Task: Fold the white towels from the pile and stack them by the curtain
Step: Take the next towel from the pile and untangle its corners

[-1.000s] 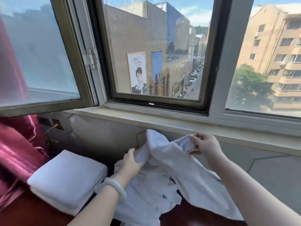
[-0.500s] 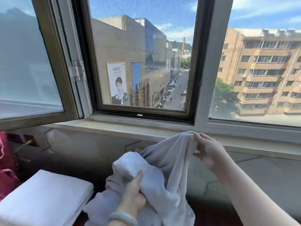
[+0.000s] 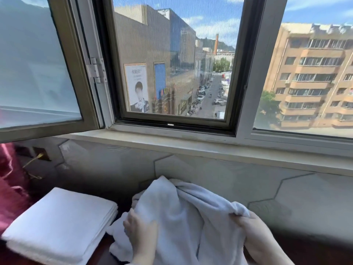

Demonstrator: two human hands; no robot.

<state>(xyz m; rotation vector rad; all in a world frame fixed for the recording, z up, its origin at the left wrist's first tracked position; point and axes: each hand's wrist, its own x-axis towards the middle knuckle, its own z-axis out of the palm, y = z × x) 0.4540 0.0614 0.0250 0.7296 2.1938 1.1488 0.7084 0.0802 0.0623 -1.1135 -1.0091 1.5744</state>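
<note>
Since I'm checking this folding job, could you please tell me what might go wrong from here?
The loose towel is bunched between the left hand and right hand, so it may fold lumpy. Its lower edge lies close to the folded stack, so a tug might skew that stack.

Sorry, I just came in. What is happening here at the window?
A person is handling a crumpled white towel with both bare hands, below the window sill. The right hand pinches a bunched part of it, and the left hand grips the cloth lower down on the left side. The towel is not yet folded. To the left, a stack of folded towels lies beside the red curtain.
</note>
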